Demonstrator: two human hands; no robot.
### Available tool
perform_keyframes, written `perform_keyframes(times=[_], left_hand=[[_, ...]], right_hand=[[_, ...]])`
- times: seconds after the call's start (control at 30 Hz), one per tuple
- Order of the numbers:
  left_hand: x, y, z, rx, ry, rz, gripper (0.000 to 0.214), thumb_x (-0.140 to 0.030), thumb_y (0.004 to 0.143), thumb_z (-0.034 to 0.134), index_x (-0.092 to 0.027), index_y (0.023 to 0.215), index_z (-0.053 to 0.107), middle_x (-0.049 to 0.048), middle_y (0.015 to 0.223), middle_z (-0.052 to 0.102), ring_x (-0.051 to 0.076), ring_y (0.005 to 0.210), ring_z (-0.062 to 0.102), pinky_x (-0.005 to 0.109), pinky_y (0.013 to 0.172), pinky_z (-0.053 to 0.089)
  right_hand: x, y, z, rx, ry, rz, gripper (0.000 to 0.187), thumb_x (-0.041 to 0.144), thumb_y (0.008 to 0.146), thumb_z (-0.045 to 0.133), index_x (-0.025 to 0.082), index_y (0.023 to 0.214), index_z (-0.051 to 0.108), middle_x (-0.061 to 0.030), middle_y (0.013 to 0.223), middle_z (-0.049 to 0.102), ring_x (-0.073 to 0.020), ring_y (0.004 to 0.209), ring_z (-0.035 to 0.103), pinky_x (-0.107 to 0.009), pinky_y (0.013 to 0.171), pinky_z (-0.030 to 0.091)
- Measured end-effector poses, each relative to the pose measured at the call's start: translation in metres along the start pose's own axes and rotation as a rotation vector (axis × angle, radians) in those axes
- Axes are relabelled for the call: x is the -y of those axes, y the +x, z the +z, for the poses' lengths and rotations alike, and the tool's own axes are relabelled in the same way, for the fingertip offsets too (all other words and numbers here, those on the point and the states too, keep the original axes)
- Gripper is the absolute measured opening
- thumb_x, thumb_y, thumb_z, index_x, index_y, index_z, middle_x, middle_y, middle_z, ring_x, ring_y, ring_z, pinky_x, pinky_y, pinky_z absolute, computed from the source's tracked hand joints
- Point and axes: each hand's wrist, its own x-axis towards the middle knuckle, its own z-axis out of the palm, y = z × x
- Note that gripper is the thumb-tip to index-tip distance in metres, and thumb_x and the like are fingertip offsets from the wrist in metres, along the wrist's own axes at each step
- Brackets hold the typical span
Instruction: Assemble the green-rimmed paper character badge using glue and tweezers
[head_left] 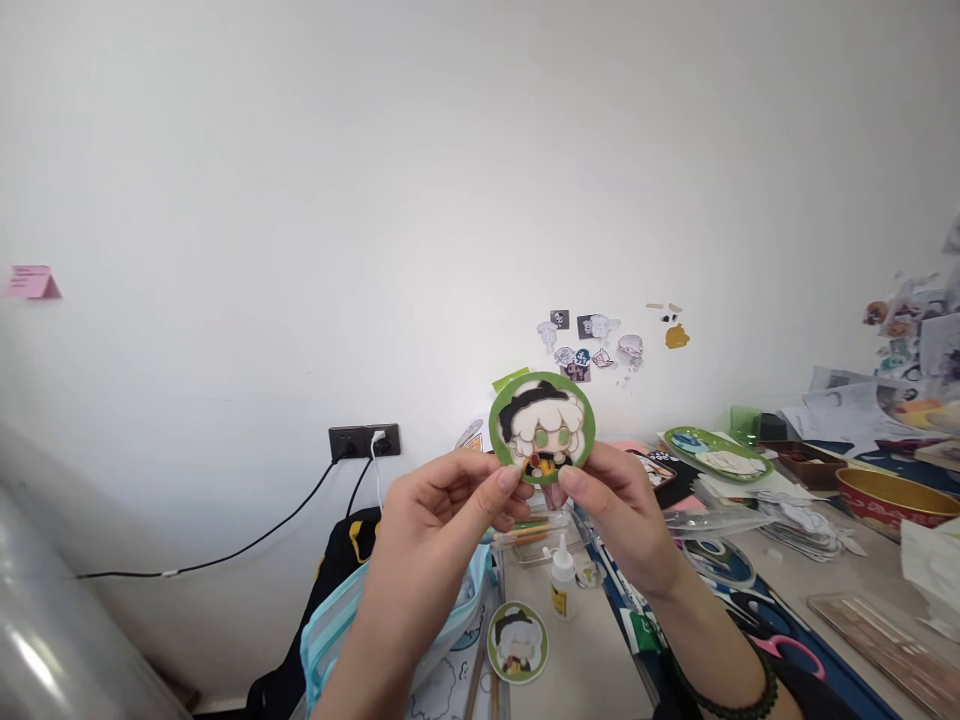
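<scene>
I hold up a round green-rimmed badge showing a cartoon figure with white hair and a black hat. My left hand pinches its lower left edge with thumb and fingers. My right hand pinches the lower right edge; a dark bead bracelet circles that wrist. Below the hands, on the table, lie a matching round sticker and a small white glue bottle.
A wall socket with black and white cables is at the back. Stickers dot the wall. To the right sit a green plate, a gold bowl, paper piles and scissors. A blue striped bag lies at left.
</scene>
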Motion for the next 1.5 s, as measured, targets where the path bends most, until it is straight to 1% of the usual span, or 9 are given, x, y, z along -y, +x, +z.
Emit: perform_keyframes(times=[0.13,0.27,0.6,0.73,0.87,1.0,1.1,1.3,1.5], left_hand=[[-0.003,-0.002,0.003,-0.046,0.025,-0.003,0.014,-0.025,0.080,0.075,-0.020,0.068,0.074,-0.0010,0.062,0.073,0.010,0.061,0.066,0.014,0.057,0.052],[-0.004,-0.003,0.003,-0.068,0.022,-0.014,0.015,-0.025,0.080,0.076,-0.020,0.066,0.073,-0.0016,0.060,0.071,0.010,0.060,0.065,0.014,0.056,0.051],[-0.001,-0.001,-0.001,0.038,-0.016,-0.021,0.020,-0.032,0.084,0.071,-0.020,0.068,0.073,-0.0014,0.063,0.071,0.009,0.060,0.063,0.015,0.061,0.053],[0.000,0.000,-0.001,0.045,-0.022,-0.027,0.016,-0.032,0.083,0.071,-0.020,0.073,0.074,-0.0017,0.068,0.071,0.008,0.059,0.062,0.015,0.060,0.053],[-0.001,-0.001,0.002,-0.026,-0.055,-0.047,0.013,-0.029,0.078,0.076,-0.020,0.086,0.070,-0.0008,0.077,0.073,0.010,0.061,0.063,0.017,0.056,0.053],[-0.005,-0.002,0.008,-0.139,-0.116,-0.076,0.036,-0.023,0.071,0.081,-0.020,0.102,0.063,0.0011,0.078,0.075,0.015,0.068,0.067,0.019,0.052,0.052],[-0.007,-0.002,0.010,-0.135,-0.123,-0.069,0.042,-0.021,0.067,0.082,-0.020,0.104,0.061,0.0012,0.077,0.075,0.017,0.070,0.069,0.021,0.055,0.053],[-0.006,0.000,0.007,-0.140,-0.097,-0.075,0.051,-0.024,0.067,0.083,-0.020,0.110,0.057,0.0012,0.082,0.074,0.017,0.074,0.070,0.018,0.052,0.052],[-0.006,-0.001,0.010,-0.196,-0.094,-0.073,0.051,-0.022,0.069,0.081,-0.021,0.113,0.055,0.0005,0.088,0.070,0.016,0.078,0.069,0.016,0.053,0.053]], right_hand=[[0.000,0.000,-0.003,0.021,-0.006,0.003,0.032,0.042,0.095,0.052,0.020,0.073,0.057,-0.0001,0.067,0.050,-0.0150,0.062,0.045,-0.028,0.058,0.036],[0.002,0.000,-0.004,0.006,-0.040,0.007,0.033,0.039,0.095,0.053,0.020,0.069,0.056,0.0002,0.065,0.049,-0.0146,0.060,0.044,-0.028,0.057,0.035],[0.005,-0.001,0.001,-0.018,-0.064,0.015,0.034,0.038,0.096,0.053,0.020,0.067,0.056,0.0012,0.063,0.051,-0.0139,0.060,0.047,-0.027,0.057,0.036],[0.005,-0.001,0.003,-0.002,-0.081,0.025,0.034,0.037,0.095,0.053,0.020,0.066,0.055,0.0011,0.062,0.052,-0.0140,0.059,0.048,-0.028,0.057,0.036],[0.006,-0.002,0.004,0.023,-0.105,0.042,0.036,0.036,0.095,0.053,0.020,0.063,0.054,0.0013,0.059,0.052,-0.0135,0.057,0.048,-0.027,0.056,0.036],[0.007,-0.001,0.004,0.058,-0.125,0.053,0.036,0.034,0.093,0.053,0.020,0.060,0.053,0.0016,0.057,0.051,-0.0131,0.055,0.047,-0.027,0.055,0.035],[0.007,-0.001,0.005,0.069,-0.131,0.065,0.036,0.035,0.093,0.053,0.020,0.060,0.053,0.0014,0.057,0.051,-0.0132,0.055,0.046,-0.027,0.055,0.036],[0.006,0.001,0.005,0.062,-0.110,0.086,0.037,0.039,0.095,0.050,0.020,0.062,0.051,0.0008,0.060,0.051,-0.0136,0.057,0.048,-0.027,0.056,0.038],[0.008,0.002,0.003,0.116,-0.158,0.108,0.029,0.033,0.093,0.053,0.020,0.067,0.053,0.0011,0.063,0.050,-0.0137,0.060,0.046,-0.027,0.058,0.035]])
